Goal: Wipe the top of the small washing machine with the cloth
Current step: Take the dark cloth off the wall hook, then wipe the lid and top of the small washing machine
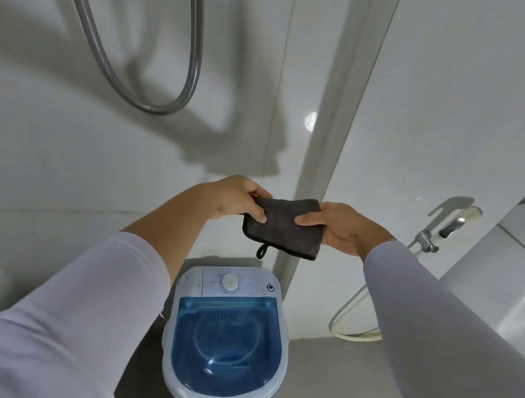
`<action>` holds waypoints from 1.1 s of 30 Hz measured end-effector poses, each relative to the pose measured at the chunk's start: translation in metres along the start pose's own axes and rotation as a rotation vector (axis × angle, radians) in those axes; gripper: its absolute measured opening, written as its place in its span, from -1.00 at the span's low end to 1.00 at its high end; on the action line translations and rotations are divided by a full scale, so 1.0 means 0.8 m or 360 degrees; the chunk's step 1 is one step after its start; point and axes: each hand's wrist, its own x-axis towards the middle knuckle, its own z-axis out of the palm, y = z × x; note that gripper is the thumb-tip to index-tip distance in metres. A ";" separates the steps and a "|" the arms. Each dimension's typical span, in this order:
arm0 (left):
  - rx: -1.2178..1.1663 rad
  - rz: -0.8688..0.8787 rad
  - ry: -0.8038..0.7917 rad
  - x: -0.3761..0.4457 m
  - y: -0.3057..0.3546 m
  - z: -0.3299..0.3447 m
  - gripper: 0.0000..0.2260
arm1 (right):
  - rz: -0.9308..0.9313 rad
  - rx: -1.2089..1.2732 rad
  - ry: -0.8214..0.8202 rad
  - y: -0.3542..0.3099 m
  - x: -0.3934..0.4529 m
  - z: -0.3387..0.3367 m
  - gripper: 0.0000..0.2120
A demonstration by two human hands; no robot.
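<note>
- Wiping looks not yet begun — the cloth (282, 225) is held in the air, folded, above and apart from the small washing machine (226, 339).
- Left hand (237, 200) pinches the cloth's left edge, thumb on the near face; right hand (335, 226) pinches the right edge the same way.
- The machine's blue lid (227, 345) lies well below the fingertips, untouched; all of the top is left to wipe.
- Count: one cloth, one machine, one dial (229, 282), two hands — one shower hose (160, 49) beyond the fingers.
</note>
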 end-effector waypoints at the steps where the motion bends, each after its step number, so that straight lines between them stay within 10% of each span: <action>1: 0.0181 0.0027 0.0037 0.006 -0.008 0.008 -0.59 | -0.0004 -0.0054 0.0002 0.011 0.009 -0.002 -0.62; 7: 0.0908 0.0214 0.0213 0.041 -0.054 0.036 -0.64 | -0.0083 -0.0442 0.0000 0.062 0.058 -0.005 -0.14; 14: 0.1225 0.0357 0.0510 0.022 -0.099 0.077 -0.74 | -0.0443 -0.1257 0.0369 0.112 0.057 0.009 -0.74; 33: 0.0698 0.0644 0.0739 -0.101 -0.144 0.159 -0.74 | -0.0730 0.0261 0.0031 0.215 -0.083 0.045 -0.89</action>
